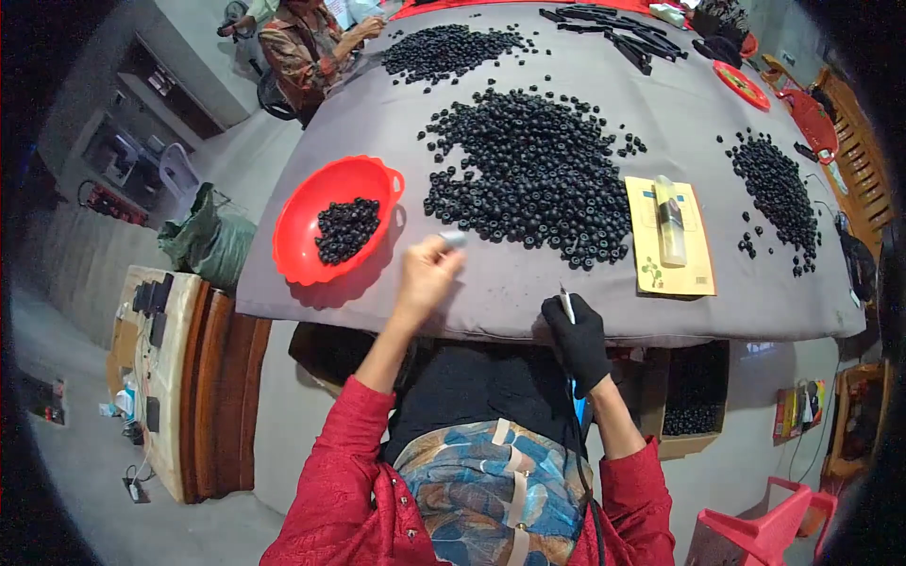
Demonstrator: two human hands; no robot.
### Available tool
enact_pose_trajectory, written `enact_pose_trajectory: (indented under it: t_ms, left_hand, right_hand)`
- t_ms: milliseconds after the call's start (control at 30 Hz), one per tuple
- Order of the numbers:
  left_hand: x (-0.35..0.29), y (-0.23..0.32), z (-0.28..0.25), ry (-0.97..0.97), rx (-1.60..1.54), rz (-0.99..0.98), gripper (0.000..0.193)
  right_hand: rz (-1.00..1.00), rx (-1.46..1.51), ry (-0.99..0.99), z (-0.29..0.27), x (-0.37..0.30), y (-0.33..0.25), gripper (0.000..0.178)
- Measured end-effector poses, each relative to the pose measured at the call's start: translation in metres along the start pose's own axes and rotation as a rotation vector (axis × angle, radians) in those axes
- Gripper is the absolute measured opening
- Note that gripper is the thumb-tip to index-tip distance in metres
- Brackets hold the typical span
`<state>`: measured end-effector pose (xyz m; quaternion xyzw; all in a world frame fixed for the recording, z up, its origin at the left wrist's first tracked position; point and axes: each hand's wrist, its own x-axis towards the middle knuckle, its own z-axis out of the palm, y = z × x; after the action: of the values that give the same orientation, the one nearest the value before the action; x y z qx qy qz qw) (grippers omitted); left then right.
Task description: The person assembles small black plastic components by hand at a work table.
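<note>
My left hand (427, 275), bare, hovers over the near part of the cloth, between the red bowl and the big bead pile. Its fingers are closed together; a blurred whitish patch shows at the fingertips, and what they hold cannot be made out. In a black glove, my right hand (583, 344) grips a slim white pen-like tool (566, 304) with a thin pointed tip, at the table's near edge. Small black beads (538, 170), many with a hole, lie heaped ahead of both hands. More of them sit in the red scalloped bowl (297, 222).
A clear tube (671, 231) lies on a yellow packet (694, 269) at right. Further bead heaps (779, 193) and black strips (628, 47) are spread over the grey cloth (368, 123). Another person (307, 57) sits at the far left. Below the edge stands a box of beads (694, 415).
</note>
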<state>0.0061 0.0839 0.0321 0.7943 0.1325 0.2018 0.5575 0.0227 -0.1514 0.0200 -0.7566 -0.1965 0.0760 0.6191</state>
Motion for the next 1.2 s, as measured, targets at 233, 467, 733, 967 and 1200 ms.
enact_pose_trajectory:
  t_ms: [233, 467, 733, 967, 1200]
  left_hand:
    - [-0.007, 0.033, 0.094, -0.271, 0.194, 0.254, 0.018]
    - [0.006, 0.036, 0.132, -0.372, 0.311, 0.394, 0.022]
    - [0.008, 0.027, 0.144, -0.281, 0.479, 0.399, 0.018]
    - [-0.002, 0.023, 0.115, -0.436, -0.120, 0.048, 0.011]
    - [-0.042, 0.029, 0.093, -0.463, -0.439, -0.155, 0.016]
  right_hand:
    - [-0.152, -0.034, 0.038, -0.006, -0.002, 0.003, 0.024]
    - [0.141, 0.149, 0.138, -0.010, 0.000, -0.002, 0.018]
    - [0.257, 0.332, 0.156, -0.010, 0.001, 0.004, 0.024]
    - [0.393, 0.507, 0.185, -0.010, 0.002, 0.001, 0.022]
    - [0.084, 0.251, 0.118, -0.009, 0.004, 0.020, 0.015]
